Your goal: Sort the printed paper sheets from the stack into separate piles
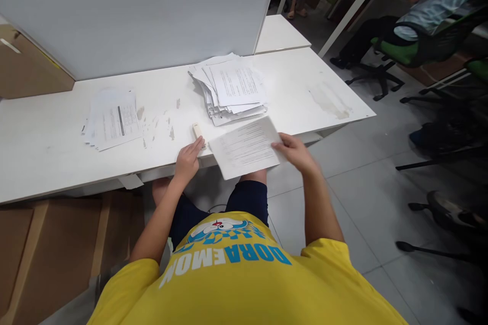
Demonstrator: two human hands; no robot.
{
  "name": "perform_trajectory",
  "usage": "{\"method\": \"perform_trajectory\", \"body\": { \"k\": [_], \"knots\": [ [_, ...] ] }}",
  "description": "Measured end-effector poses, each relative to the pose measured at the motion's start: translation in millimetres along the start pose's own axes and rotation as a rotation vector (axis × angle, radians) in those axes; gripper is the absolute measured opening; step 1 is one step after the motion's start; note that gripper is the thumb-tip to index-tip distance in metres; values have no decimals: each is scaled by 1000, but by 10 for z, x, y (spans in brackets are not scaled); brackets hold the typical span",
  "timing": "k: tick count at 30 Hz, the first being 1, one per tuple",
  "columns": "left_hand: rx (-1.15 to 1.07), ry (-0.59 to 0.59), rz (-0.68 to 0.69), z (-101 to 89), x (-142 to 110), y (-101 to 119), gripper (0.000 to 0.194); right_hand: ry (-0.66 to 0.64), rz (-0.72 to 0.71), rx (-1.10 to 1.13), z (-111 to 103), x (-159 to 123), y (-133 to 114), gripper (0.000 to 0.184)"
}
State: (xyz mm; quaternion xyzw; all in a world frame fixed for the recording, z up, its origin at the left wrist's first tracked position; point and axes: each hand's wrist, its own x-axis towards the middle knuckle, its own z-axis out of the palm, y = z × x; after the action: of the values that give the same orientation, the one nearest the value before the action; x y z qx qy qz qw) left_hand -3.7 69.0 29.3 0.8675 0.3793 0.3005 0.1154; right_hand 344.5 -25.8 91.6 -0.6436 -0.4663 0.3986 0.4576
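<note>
My right hand (294, 151) pinches the right edge of a printed sheet of paper (244, 148) that lies over the front edge of the white table (49, 152). My left hand (188, 160) rests at the table's front edge, its fingers closed over a small cream stapler (197, 131) just left of the sheet. Behind the sheet sits a messy stack of printed papers (231, 89). A second, smaller pile of papers (112, 119) lies to the left.
A grey partition (133, 10) stands along the table's back. Cardboard boxes (49, 249) sit under the table at left and at the far left (26, 68). A seated person (427, 10) on a green chair and other chair bases are at right.
</note>
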Motion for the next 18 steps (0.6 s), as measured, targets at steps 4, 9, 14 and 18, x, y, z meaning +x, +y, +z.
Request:
{"method": "perform_trajectory", "body": {
  "k": [4,9,14,18],
  "knots": [
    [-3,45,-15,-182,-56,-118,61,282,-110,228,-109,67,-274,29],
    [217,42,-206,-777,-30,-745,65,407,-209,548,277,668,-420,23],
    [362,-64,-545,-1286,-111,-1446,87,400,-42,645,755,1470,-514,17],
    [335,-54,-592,-1351,-233,-1543,76,300,177,629,993,1557,-518,24]
  ]
}}
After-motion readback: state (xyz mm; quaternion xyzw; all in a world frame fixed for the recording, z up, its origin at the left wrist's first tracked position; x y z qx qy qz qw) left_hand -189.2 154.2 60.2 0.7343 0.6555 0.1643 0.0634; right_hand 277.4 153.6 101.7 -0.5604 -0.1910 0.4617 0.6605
